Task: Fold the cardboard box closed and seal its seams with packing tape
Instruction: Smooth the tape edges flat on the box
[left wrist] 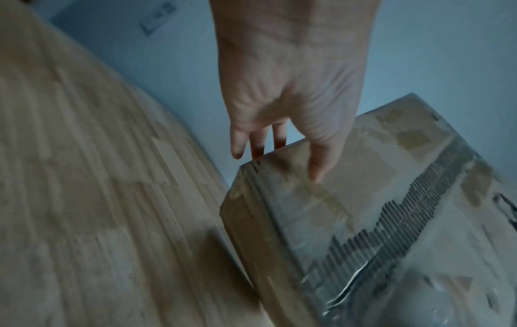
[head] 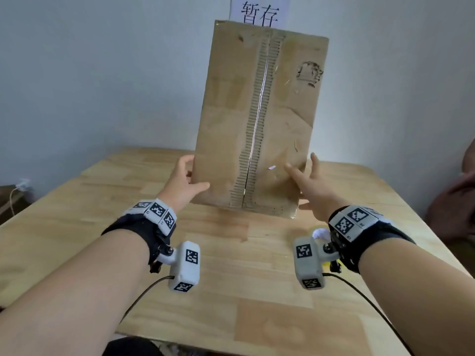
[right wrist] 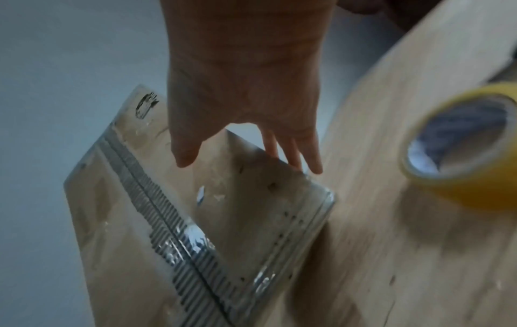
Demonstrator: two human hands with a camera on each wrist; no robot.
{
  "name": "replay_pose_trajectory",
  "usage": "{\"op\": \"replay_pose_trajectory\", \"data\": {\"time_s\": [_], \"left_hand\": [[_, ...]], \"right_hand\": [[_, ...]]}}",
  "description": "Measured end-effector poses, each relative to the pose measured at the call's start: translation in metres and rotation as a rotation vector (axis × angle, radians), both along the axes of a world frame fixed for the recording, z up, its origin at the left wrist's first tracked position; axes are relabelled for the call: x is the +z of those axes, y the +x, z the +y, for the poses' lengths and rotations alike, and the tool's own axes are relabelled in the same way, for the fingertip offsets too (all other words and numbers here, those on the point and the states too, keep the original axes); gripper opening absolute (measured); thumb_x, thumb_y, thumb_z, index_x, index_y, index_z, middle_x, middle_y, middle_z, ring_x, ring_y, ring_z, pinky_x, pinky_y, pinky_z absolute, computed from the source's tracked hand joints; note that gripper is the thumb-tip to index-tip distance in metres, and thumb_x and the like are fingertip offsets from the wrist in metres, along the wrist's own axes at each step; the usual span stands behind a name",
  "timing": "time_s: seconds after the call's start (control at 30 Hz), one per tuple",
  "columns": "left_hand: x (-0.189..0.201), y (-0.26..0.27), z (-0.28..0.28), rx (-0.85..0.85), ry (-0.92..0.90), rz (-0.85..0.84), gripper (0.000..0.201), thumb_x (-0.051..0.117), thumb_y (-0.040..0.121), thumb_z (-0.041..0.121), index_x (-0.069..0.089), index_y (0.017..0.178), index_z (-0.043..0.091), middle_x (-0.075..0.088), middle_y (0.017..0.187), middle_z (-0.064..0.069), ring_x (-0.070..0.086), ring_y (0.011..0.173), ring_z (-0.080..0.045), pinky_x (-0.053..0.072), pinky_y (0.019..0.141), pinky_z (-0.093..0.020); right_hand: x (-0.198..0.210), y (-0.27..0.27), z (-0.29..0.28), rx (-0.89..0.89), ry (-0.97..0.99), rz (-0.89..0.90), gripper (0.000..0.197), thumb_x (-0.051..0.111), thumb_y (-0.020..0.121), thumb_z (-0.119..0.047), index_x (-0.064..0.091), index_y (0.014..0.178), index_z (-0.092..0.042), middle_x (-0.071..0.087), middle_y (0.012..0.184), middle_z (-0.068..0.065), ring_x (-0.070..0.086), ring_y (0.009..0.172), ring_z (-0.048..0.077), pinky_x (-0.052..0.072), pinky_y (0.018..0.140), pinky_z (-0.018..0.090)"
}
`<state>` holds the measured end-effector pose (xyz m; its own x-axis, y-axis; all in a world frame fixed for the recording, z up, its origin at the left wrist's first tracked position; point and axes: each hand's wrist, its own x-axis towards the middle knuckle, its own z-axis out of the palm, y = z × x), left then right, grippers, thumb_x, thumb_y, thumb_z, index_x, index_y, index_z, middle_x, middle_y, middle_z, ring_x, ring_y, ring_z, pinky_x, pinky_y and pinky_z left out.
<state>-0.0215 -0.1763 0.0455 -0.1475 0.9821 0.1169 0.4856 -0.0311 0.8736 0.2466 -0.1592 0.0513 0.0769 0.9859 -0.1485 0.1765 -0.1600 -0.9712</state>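
Observation:
A worn cardboard box stands on end on the table, leaning a little, with its flaps shut. Its centre seam faces me, with stripped corrugation and shiny clear tape along it. My left hand grips the box's lower left edge, thumb on the front and fingers behind. The left wrist view shows that hand on the box the same way. My right hand is spread, with straight fingers at the lower right edge. In the right wrist view this hand hovers over the box. A yellow tape roll lies beside it.
The wooden table runs toward me in front of the box. A paper sign hangs on the wall behind. Something dark sits past the table's right edge, and a low object with a cable is at the far left.

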Motion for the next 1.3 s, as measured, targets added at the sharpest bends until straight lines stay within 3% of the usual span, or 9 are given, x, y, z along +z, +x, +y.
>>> {"op": "replay_pose_trajectory", "data": {"time_s": [0.23,0.37,0.43,0.5,0.6,0.7,0.87,1.03,1.3], "left_hand": [[-0.023,0.005,-0.014,0.103,-0.379,-0.07,0.097,0.021,0.08,0.082,0.003,0.15,0.018,0.021,0.155,-0.004,0.028,0.139,-0.026,0.023,0.11,-0.04],[0.009,0.01,-0.017,0.148,-0.036,-0.161,0.078,0.012,0.09,0.07,0.024,0.146,0.018,0.048,0.12,0.008,0.045,0.124,-0.013,0.027,0.094,-0.029],[0.045,0.012,-0.012,0.199,0.156,-0.257,0.073,0.012,0.093,0.065,0.026,0.147,0.019,0.046,0.133,0.01,0.042,0.127,-0.008,0.023,0.097,-0.024],[0.079,0.009,-0.002,0.225,0.225,-0.337,0.08,0.01,0.087,0.073,0.029,0.147,0.024,0.039,0.147,0.003,0.036,0.136,-0.016,0.022,0.109,-0.029],[0.123,0.003,0.011,0.236,0.146,-0.297,0.084,0.014,0.078,0.083,0.059,0.109,0.02,0.063,0.105,-0.003,0.059,0.101,-0.022,0.043,0.092,-0.035],[0.148,-0.007,0.017,0.192,-0.007,-0.26,0.085,0.037,0.063,0.089,0.06,0.104,0.018,0.067,0.101,-0.005,0.064,0.093,-0.024,0.048,0.092,-0.041],[0.156,-0.014,0.01,0.11,-0.221,-0.287,0.064,0.062,0.073,0.064,0.057,0.118,0.018,0.062,0.111,-0.008,0.062,0.1,-0.028,0.051,0.086,-0.045],[0.157,-0.006,-0.009,0.064,-0.088,-0.351,0.046,0.062,0.084,0.051,0.063,0.113,0.014,0.069,0.096,-0.005,0.067,0.085,-0.022,0.055,0.075,-0.037],[0.115,-0.003,-0.021,-0.083,0.108,-0.369,0.046,0.063,0.089,0.032,0.046,0.13,0.023,0.062,0.121,0.004,0.059,0.108,-0.015,0.046,0.096,-0.038]], "right_hand": [[-0.008,-0.018,-0.007,0.097,-0.144,-0.176,0.088,0.042,0.08,-0.077,0.037,0.142,-0.016,0.043,0.142,0.006,0.047,0.121,0.027,0.044,0.091,0.04],[0.011,-0.028,-0.008,0.011,0.166,0.034,0.081,0.047,0.081,-0.071,0.033,0.141,-0.018,0.048,0.134,-0.005,0.048,0.111,0.012,0.04,0.098,0.032],[0.037,-0.028,-0.003,-0.05,0.296,0.088,0.093,0.045,0.072,-0.082,0.034,0.142,-0.021,0.05,0.132,-0.007,0.049,0.118,0.011,0.037,0.106,0.037],[0.068,-0.023,0.007,-0.099,0.312,0.103,0.099,0.035,0.064,-0.091,0.048,0.134,-0.021,0.06,0.123,-0.003,0.058,0.112,0.016,0.044,0.101,0.044],[0.115,-0.013,0.015,-0.104,0.193,0.051,0.093,0.02,0.077,-0.085,0.055,0.129,-0.015,0.062,0.119,0.007,0.061,0.103,0.028,0.052,0.088,0.045],[0.14,-0.012,0.008,-0.024,0.058,-0.11,0.089,0.023,0.081,-0.081,0.048,0.131,-0.012,0.057,0.122,0.012,0.061,0.099,0.038,0.057,0.069,0.041],[0.151,-0.011,-0.006,0.046,-0.01,-0.185,0.06,0.045,0.09,-0.058,0.052,0.121,-0.007,0.058,0.107,0.017,0.063,0.09,0.04,0.059,0.063,0.047],[0.161,-0.003,-0.023,0.033,0.057,-0.12,0.04,0.057,0.092,-0.036,0.056,0.111,-0.002,0.059,0.1,0.018,0.065,0.077,0.038,0.06,0.064,0.046],[0.126,0.004,-0.032,-0.01,0.208,0.062,0.057,0.058,0.091,-0.013,0.032,0.14,-0.022,0.051,0.119,-0.001,0.053,0.112,0.025,0.048,0.088,0.041]]}}
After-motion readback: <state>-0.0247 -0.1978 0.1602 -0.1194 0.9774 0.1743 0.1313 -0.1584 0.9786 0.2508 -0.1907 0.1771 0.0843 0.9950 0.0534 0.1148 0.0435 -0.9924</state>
